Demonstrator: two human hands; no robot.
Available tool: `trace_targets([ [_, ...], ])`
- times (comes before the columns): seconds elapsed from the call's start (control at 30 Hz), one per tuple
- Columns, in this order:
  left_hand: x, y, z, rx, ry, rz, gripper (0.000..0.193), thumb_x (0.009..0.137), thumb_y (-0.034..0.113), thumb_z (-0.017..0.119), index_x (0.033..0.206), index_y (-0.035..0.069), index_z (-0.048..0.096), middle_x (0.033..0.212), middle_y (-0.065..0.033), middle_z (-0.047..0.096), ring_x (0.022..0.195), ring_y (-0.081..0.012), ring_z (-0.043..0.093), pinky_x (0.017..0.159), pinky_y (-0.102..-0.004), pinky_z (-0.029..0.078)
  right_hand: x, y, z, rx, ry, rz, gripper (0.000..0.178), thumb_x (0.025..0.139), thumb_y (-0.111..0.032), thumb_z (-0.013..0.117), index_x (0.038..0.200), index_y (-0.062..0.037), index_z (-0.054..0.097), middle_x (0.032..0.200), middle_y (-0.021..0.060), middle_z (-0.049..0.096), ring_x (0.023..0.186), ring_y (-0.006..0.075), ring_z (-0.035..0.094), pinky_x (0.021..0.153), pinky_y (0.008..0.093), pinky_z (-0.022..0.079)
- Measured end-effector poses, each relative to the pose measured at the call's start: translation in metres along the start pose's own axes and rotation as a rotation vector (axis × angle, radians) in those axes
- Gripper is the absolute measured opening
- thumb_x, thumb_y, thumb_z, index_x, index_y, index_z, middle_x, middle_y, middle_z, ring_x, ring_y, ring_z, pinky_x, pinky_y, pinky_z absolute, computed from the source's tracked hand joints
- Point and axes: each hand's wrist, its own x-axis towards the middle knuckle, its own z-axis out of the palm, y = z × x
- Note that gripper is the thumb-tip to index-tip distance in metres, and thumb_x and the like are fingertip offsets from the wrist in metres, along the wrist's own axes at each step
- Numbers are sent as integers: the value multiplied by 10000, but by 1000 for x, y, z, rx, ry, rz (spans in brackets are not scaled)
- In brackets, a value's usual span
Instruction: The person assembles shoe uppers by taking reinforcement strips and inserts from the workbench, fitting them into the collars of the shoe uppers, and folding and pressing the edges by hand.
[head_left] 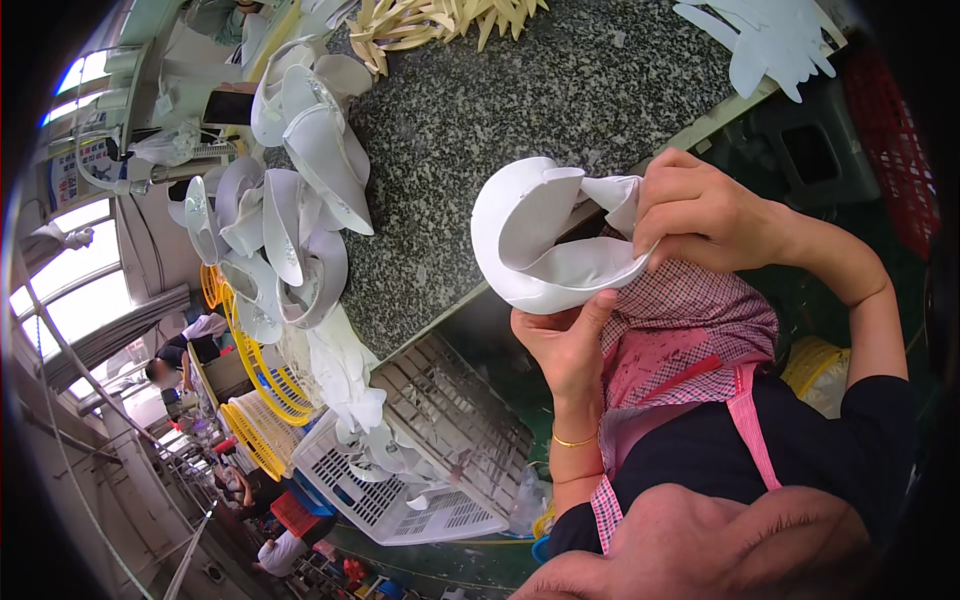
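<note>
A white shoe upper (490, 235), curved into an open loop, is held in front of me at the edge of a speckled stone tabletop (530, 90). My left hand (565, 345), with a thin gold bracelet at the wrist, grips its lower edge between thumb and fingers. At the other end, my right hand (695, 215) pinches the upper's folded edges together. Whether the right fingers hold anything else is hidden. On the left part of the tabletop lies a heap of similar white uppers (325, 165), some with shiny decoration.
Beige strips (440, 25) lie along the tabletop's far side, and pale flat pieces (765, 40) at its far right corner. White pieces (345, 375) hang over a white plastic crate (345, 480) at the left. Yellow baskets (255, 430) and a red crate (890, 140) stand around. People work in the background.
</note>
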Motion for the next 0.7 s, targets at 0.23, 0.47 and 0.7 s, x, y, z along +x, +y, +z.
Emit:
trace_targets([
  [0.23, -5, 2, 11, 12, 37, 34, 507, 791, -56, 811, 1239, -61, 574, 1113, -136, 692, 983, -190, 685, 865, -312, 564, 8, -7, 10, 86, 96, 0, 227, 744, -180, 821, 925, -98, 711, 890, 16, 657, 846, 215, 599, 855, 369, 432],
  [0.47, 0, 3, 10, 138, 40, 115, 474, 823, -36, 795, 1242, -56, 575, 1148, -136, 676, 1006, -183, 668, 863, -311, 561, 14, -10, 10, 110, -5, 115, 155, 852, -149, 737, 931, -64, 634, 887, 37, 584, 828, 243, 571, 869, 370, 400],
  [0.7, 9, 6, 15, 149, -12, 138, 441, 840, -18, 790, 1228, -60, 584, 1144, -134, 676, 1011, -177, 664, 846, -301, 556, 22, -11, -3, 242, -96, 321, 116, 843, -76, 711, 914, -50, 623, 869, 50, 599, 820, 239, 578, 828, 375, 426],
])
